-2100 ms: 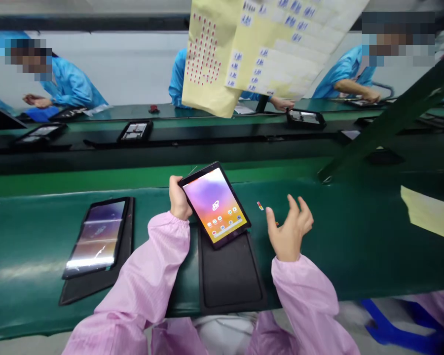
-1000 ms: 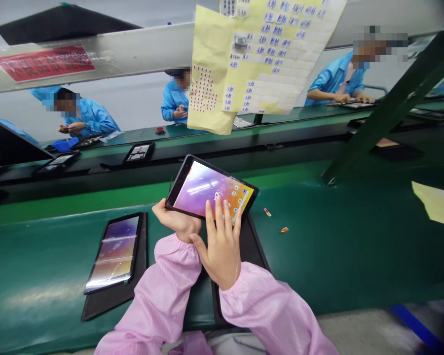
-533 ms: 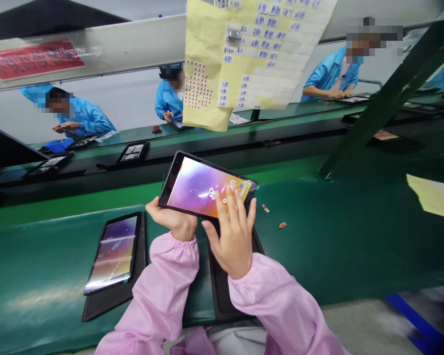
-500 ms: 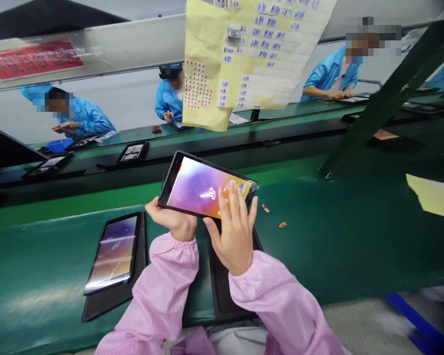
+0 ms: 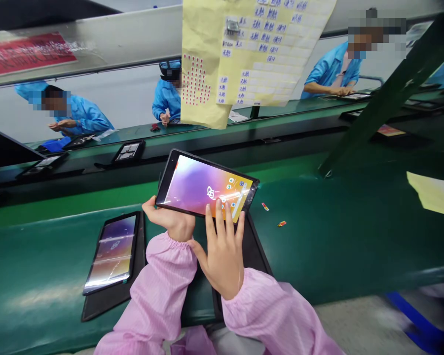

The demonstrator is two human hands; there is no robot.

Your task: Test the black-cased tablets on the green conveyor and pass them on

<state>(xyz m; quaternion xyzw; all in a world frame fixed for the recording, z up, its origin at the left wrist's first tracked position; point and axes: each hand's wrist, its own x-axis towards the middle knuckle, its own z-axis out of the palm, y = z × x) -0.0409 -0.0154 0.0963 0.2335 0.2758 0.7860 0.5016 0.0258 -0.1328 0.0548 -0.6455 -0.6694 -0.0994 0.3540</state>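
While held tilted above a black tray point(image 5: 257, 246) on the green belt point(image 5: 355, 236), tablet point(image 5: 192, 182), screen lit: left hand point(image 5: 170, 224) clamped on its near corner; right hand point(image 5: 220, 254) open, fingertips point(image 5: 208, 213) on the screen. To the left, second tablet point(image 5: 113, 246), lying flat.

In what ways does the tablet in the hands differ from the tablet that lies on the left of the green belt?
The held tablet is lifted and tilted above the belt, gripped by the left hand; the left tablet lies screen-up on a black tray. The fingers of the right hand touch the held tablet's screen; nothing touches the left tablet. Both are dark-framed, with lit purple-orange screens.
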